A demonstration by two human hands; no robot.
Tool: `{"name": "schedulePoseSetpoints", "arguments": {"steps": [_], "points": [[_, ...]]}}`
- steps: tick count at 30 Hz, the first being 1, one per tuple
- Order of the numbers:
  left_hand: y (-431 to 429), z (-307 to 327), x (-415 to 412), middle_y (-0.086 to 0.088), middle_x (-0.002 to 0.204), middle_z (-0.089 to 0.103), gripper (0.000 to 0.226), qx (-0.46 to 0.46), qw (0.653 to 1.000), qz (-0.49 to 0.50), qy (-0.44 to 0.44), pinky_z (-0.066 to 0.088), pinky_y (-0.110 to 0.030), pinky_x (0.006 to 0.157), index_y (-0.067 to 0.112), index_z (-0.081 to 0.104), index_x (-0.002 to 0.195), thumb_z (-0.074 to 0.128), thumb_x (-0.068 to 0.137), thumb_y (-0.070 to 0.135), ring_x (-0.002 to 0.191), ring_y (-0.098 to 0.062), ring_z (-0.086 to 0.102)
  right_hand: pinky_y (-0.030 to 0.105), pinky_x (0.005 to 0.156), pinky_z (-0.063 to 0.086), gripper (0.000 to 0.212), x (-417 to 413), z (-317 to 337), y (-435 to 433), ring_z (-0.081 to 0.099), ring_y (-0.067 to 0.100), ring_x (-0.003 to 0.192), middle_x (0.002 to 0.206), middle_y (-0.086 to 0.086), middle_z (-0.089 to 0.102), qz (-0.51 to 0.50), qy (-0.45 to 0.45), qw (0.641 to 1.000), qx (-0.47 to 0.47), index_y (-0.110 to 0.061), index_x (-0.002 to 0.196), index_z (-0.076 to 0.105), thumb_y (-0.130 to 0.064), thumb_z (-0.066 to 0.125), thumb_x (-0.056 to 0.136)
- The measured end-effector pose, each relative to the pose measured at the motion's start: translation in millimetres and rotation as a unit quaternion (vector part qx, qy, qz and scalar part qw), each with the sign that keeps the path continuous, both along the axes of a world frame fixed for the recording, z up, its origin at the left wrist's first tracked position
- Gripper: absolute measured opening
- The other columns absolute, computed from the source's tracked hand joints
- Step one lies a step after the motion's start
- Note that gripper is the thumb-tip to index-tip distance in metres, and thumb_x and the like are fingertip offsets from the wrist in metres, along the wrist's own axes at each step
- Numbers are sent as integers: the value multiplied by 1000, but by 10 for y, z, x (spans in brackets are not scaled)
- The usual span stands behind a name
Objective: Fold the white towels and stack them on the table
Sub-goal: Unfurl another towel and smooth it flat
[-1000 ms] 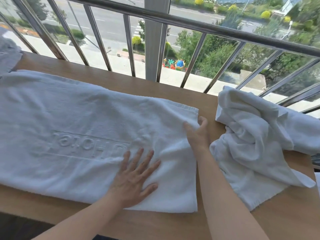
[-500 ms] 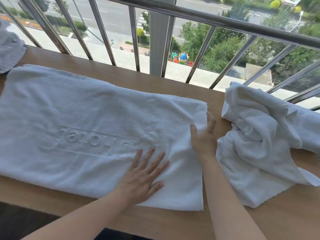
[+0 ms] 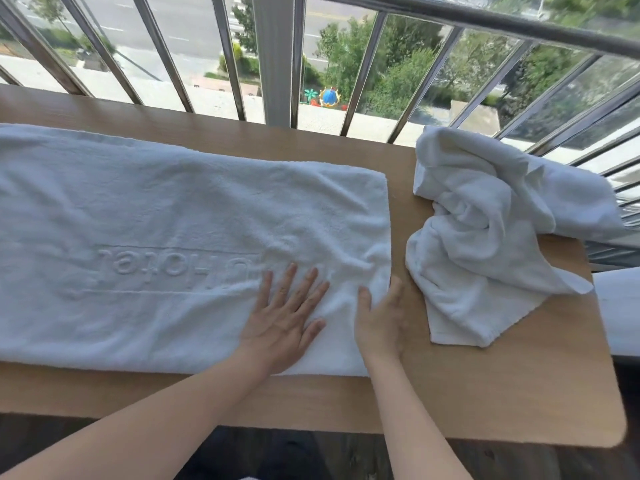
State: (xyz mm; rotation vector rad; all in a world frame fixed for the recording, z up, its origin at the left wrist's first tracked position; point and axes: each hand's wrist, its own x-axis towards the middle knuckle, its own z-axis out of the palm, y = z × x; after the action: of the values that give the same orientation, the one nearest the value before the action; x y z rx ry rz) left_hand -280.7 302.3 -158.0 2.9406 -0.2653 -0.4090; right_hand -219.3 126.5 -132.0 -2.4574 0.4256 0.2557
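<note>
Left hand (image 3: pixel 282 317) is laid flat, palm down, fingers spread wide, nothing held. It is pressed on the near right part of the spread towel (image 3: pixel 156 209). Right hand (image 3: pixel 381 317) is set just beside it, at that towel's right short edge. Its thumb is placed on the cloth, and its fingers are kept roughly straight along the edge, over the table (image 3: pixel 519 393). Small wrinkles are seen in the cloth between and just beyond the two hands. Both forearms are bare and are seen entering from the bottom.

The spread towel is white and is laid lengthwise on the wooden table, cut off at the left. Embossed lettering (image 3: pixel 173 268), read upside down as "Hotel" and framed by two lines, is found just left of the left fingertips. A strip of bare wood is left along the near edge.

A crumpled towel (image 3: pixel 485 244), also white, is heaped at the table's right end. It is parted from the spread towel by a band of bare wood, near the right hand but not touched. Its far side is spilled past the table's end.

A metal railing (image 3: pixel 360 74) is set behind the table; road and trees are seen through the bars.
</note>
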Motion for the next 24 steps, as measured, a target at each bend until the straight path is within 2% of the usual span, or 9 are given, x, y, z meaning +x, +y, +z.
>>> {"name": "schedulePoseSetpoints", "arguments": {"steps": [2,4,9,11,14,16,18,21,24], "points": [[2,-15,-1,4,169,0,66,0,1000,-6,-3,6,-61,122,29,8,162,10,105,61,155,-28,-5,41,80,49,47,-100,-33,-104,64,36,100,121,9,64,4,24,1000,-17,-19,141,33,-44,43,103],[27,-19,-18,4,169,-3,67,0,1000,-4,-3,4,-58,123,29,5,162,9,104,62,155,-26,-8,40,76,46,44,-64,-66,-238,63,37,101,121,13,64,-36,5,998,-51,-14,141,38,-40,41,105],[257,36,-78,2,169,-7,66,-7,999,50,-11,-5,-50,124,30,5,161,10,103,60,154,-23,-15,35,66,38,35,-118,-77,-217,61,32,84,107,13,67,-58,-48,993,-88,-8,135,46,-28,41,106],[496,61,-119,2,169,-4,66,-11,996,86,-16,0,-50,125,30,9,161,12,101,59,155,-23,-11,40,73,45,34,-112,-40,-203,61,34,96,117,15,64,-80,-51,989,-112,-8,136,46,-20,44,104],[971,67,-170,2,169,-2,68,-11,986,162,-23,0,-47,126,31,7,160,12,99,60,155,-21,-7,52,95,43,49,-185,-13,91,53,42,113,126,24,53,-86,-107,978,-157,-3,133,48,5,53,86],[1227,59,-150,2,169,-2,68,-7,986,163,-25,-2,-43,126,31,7,160,12,99,60,155,-21,-5,53,108,37,51,-302,18,531,47,39,126,134,21,49,-14,-131,985,-113,-6,134,47,4,51,85],[1372,41,-67,2,169,1,66,-17,990,141,-22,-3,-41,125,31,10,161,13,100,57,156,-21,-3,51,119,26,47,-423,-19,994,39,34,140,144,14,47,126,-136,980,-73,-10,139,47,-5,48,92],[1390,10,199,2,169,2,62,-41,989,140,-33,-8,-39,124,33,11,160,12,101,50,155,-21,-5,50,124,17,49,-430,-137,1487,25,28,151,158,8,39,300,-155,939,-68,-13,149,45,-18,42,100],[1306,-44,451,4,168,1,59,-68,986,144,-41,-11,-39,123,34,7,159,12,101,43,155,-21,-5,49,126,6,54,-206,-287,1549,4,20,156,168,0,14,350,-130,920,-118,-27,159,25,-34,30,106]]}}
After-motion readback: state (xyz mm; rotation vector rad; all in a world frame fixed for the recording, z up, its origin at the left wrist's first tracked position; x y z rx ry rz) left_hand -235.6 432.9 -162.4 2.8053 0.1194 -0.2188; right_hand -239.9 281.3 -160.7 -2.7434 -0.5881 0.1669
